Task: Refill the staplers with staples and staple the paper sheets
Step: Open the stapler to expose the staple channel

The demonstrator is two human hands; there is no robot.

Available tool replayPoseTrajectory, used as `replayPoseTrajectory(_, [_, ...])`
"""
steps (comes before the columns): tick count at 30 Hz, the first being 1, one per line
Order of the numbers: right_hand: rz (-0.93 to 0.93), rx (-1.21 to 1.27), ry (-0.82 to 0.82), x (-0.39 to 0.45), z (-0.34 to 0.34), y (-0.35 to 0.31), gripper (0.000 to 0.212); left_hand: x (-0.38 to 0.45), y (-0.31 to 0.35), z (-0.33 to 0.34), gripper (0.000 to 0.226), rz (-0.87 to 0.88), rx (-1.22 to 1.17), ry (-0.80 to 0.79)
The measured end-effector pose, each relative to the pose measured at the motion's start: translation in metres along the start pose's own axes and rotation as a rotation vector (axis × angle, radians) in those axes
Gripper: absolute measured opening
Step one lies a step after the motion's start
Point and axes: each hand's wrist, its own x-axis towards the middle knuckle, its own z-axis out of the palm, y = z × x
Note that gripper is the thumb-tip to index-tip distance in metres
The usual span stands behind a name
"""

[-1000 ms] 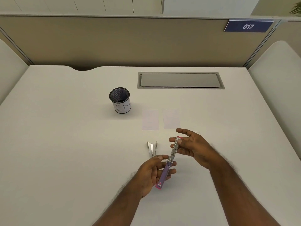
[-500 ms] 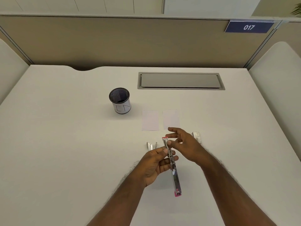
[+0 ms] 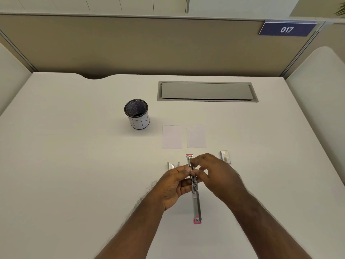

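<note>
1. Desk (image 3: 74,165): wide bare room left and right of the hands.
2. Stapler (image 3: 196,202), opened flat, is gripped mid-desk by left hand (image 3: 175,186).
3. Its front rail is pinched by right hand (image 3: 216,172).
4. Sheets (image 3: 171,137) lie just beyond.

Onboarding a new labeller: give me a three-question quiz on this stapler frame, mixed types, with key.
1. True or false: the left hand holds the opened stapler.
2. What lies on the desk just right of the right hand? A) the staple box B) the mesh cup C) a pen
3. Fill in: ___ paper sheets lie side by side beyond the hands.

Key:
1. True; its fingers curl round the stapler's middle.
2. A, the staple box. The mesh cup stands far left.
3. Two: the left sheet and the right sheet.
</note>
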Motion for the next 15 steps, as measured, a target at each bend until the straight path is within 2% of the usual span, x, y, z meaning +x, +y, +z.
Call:
replayPoseTrajectory(3, [0.021,-0.017,-0.022,-0.003,0.000,-0.002,0.029,0.000,0.002,0.000,0.028,-0.022,0.014,-0.016])
replayPoseTrajectory(7, [0.030,0.010,-0.054,-0.008,0.002,-0.004,0.028,0.003,0.003,-0.002,0.023,-0.037,-0.004,0.040])
replayPoseTrajectory(15, [0.006,0.042,-0.037,-0.015,0.008,-0.006,0.018,0.003,0.000,-0.003,0.018,-0.053,-0.043,0.072])
